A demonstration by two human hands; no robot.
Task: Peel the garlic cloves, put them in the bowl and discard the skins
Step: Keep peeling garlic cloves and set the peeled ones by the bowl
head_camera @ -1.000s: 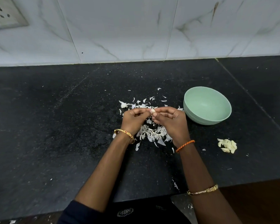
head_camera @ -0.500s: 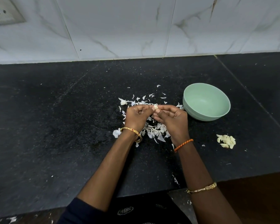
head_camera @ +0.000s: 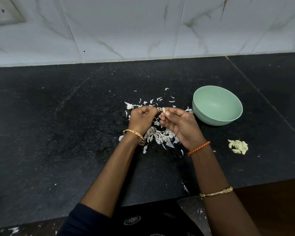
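Your left hand [head_camera: 142,119] is curled, seemingly pinching skin; your right hand [head_camera: 179,124] pinches a garlic clove [head_camera: 163,109] above the skins [head_camera: 160,136]. Right of them the bowl [head_camera: 217,105], then peeled cloves [head_camera: 238,146] on the worktop [head_camera: 58,133].

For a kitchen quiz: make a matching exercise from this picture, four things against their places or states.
Things:
1. bowl
2. clove
3. skins
4. peeled cloves

Places or states:
A. heaped on the counter under the hands
B. pinched by the right hand
C. small pile right of the right wrist
D. empty, standing right of the hands

Pairs: 1-D, 2-B, 3-A, 4-C
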